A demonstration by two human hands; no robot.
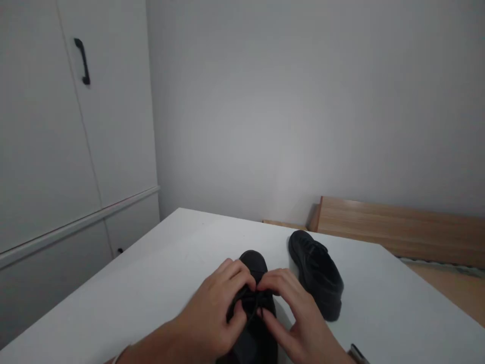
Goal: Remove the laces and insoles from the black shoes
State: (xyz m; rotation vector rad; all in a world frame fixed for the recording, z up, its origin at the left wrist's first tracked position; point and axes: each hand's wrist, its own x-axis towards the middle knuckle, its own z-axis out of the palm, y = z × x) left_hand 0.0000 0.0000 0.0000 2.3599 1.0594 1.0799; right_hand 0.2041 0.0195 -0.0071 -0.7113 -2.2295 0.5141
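Head view, read left to right. At far left stands a white cupboard door (109, 116) with a black curved handle (82, 61). A white flat-topped table (159, 273) fills the lower frame.

The left hand (217, 308) is curled over a black lace-up leather shoe (254, 263) at the table's near centre, toe pointing away from the person. Its fingers are closed in a pinch on the thin black shoelace (248, 298) at the top of the shoe.

The right hand (293, 316) meets it from the other side, fingertips likewise pinched shut on the same lace (the exact strand is hard to make out against the black upper). The two hands touch or nearly touch above the laces.

Just beside, to the right, a second black leather shoe (316, 273) lies apart from both hands, toe also away. Behind it, a light wooden board (397, 227) rests against the grey wall (303, 101).
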